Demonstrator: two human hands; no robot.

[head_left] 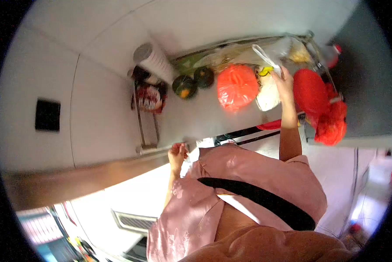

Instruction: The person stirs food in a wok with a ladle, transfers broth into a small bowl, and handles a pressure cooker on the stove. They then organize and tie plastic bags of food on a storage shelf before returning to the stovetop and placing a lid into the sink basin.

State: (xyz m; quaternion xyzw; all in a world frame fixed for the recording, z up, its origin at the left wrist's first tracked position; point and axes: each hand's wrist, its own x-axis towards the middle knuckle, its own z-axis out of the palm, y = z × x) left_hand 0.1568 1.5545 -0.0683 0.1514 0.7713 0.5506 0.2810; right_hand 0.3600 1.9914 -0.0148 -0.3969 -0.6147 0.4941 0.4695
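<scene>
My right hand (pixel 285 85) is closed on the top of a white plastic bag (pixel 268 97) with yellow and black print. The bag's loop handle (pixel 261 54) sticks up beyond my fingers. Just left of it sits a tied orange-red plastic bag (pixel 237 87), its contents hidden. On the other side of my wrist lies a red bag or bundle (pixel 310 92). My left hand (pixel 177 155) is at the near left corner of the grey shelf surface (pixel 183 120), fingers curled in. Whatever it may hold is too blurred to name.
Two dark green squash-like rounds (pixel 185 87) sit left of the orange-red bag. A ridged white cylinder (pixel 152 59) and a dark printed packet (pixel 150 97) stand at the left end. Clear plastic bags (pixel 248 56) line the back. A red-capped bottle (pixel 330 54) is at the far right.
</scene>
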